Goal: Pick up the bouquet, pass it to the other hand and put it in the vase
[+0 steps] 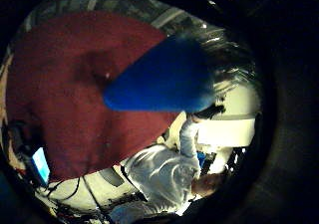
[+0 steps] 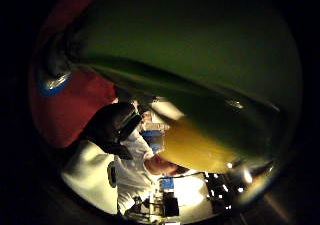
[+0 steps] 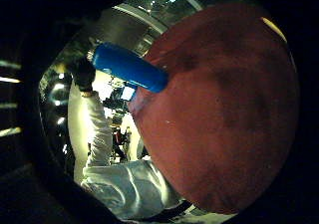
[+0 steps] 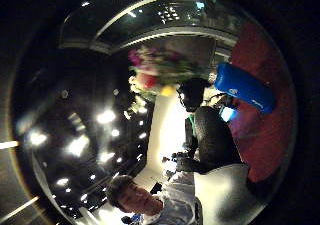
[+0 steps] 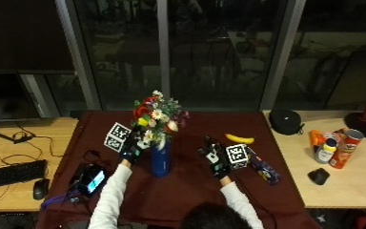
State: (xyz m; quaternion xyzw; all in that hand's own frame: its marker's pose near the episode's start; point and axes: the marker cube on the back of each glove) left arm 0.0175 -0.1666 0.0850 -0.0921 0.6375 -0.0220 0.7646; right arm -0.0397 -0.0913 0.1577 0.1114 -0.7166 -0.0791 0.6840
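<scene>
Holding the bouquet (image 5: 154,120) by its stems, the left hand (image 5: 131,149) has its fingers curled round them just beside the mouth of the blue vase (image 5: 160,161); in the left thumb side palm view green stems (image 2: 190,60) fill most of the frame, so they lie close against that palm. The right hand (image 5: 217,160) hangs over the dark red cloth (image 5: 196,186) with nothing in it, fingers relaxed and spread, well apart from the vase.

Judging from this, the pass is done and the last step is in hand: seating the bouquet in the vase. The stems seem already at or inside the mouth, though how deep they reach cannot be told. The next move likely calls for lowering straight down along the vase and then letting go without tipping it.

The bouquet's long axis runs near upright, blooms up and toward the far edge of the table, stems down into the vase. The vase stands upright near the middle of the cloth, a little toward its left side.

Beyond the right hand, a banana (image 5: 239,139) lies nearer the cloth's far right corner, and a dark packet (image 5: 263,169) lies by its right edge.
</scene>
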